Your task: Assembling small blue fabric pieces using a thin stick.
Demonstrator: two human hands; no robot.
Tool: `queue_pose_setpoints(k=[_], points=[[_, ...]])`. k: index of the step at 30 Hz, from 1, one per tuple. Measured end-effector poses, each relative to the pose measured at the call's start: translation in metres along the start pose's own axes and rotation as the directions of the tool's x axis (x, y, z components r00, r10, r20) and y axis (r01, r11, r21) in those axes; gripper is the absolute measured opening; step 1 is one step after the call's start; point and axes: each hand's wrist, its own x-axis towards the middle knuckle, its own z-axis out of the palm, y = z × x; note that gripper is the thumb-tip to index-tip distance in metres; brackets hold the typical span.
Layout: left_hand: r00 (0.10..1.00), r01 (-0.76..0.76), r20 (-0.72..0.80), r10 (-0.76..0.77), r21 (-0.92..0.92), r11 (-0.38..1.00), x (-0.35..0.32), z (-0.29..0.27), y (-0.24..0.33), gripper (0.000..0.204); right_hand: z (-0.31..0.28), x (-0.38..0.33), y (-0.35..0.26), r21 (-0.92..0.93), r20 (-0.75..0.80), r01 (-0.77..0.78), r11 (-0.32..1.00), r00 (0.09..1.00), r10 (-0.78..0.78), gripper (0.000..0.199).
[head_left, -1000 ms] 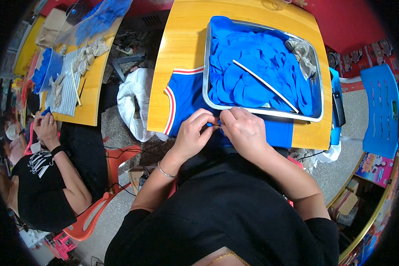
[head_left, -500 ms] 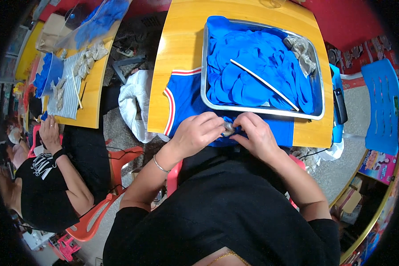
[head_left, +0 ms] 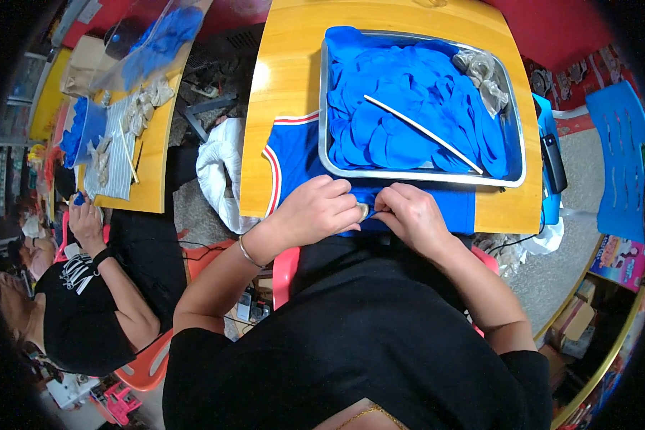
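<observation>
We have both hands together at the near edge of the tabletop (head_left: 279, 107). Our left hand (head_left: 315, 211) and right hand (head_left: 412, 215) meet fingertip to fingertip, pinching a small pale-grey piece (head_left: 364, 211) between them, with a bit of blue showing right at the pinch; we cannot tell just what the piece is. It lies over the blue cloth with red and white trim (head_left: 294, 161) spread at that near edge. Just beyond stands the metal tray (head_left: 322, 93), piled with blue pieces (head_left: 401, 100). A thin white stick (head_left: 423, 132) lies across the pile, and a few grey pieces (head_left: 480, 75) sit in the tray's far right corner. As we judge it, the heap is large and the grey lot small, so most of the work is still ahead.
</observation>
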Motion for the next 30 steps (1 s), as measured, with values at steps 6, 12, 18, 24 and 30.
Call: queue_pose_setpoints(k=[6, 12, 18, 24, 30], points=[[0.999, -0.042, -0.018, 0.042, 0.017, 0.999, 0.005, -0.002, -0.005, 0.018, -0.002, 0.002, 0.001, 0.040, 0.013, 0.007, 0.999, 1.000, -0.007, 0.020], [0.999, 0.001, -0.039, 0.001, 0.068, 0.998, 0.004, 0.000, -0.001, 0.015, -0.005, 0.002, 0.004, 0.035, 0.014, 0.006, 0.999, 1.000, -0.006, 0.017], [0.999, -0.042, -0.029, 0.045, 0.088, 0.995, 0.012, -0.006, -0.001, 0.014, -0.007, 0.003, -0.001, -0.009, 0.028, 0.031, 0.999, 0.999, -0.030, 0.017], [0.991, 0.029, 0.127, -0.035, 0.048, 0.998, 0.009, -0.009, 0.001, 0.009, -0.011, 0.003, -0.007, -0.060, 0.005, 0.065, 0.996, 0.998, -0.065, 0.016], [0.988, -0.019, 0.153, 0.005, 0.094, 0.995, 0.013, -0.016, 0.003, 0.007, -0.008, 0.000, -0.005, -0.075, 0.013, 0.065, 0.995, 0.998, -0.064, 0.016]])
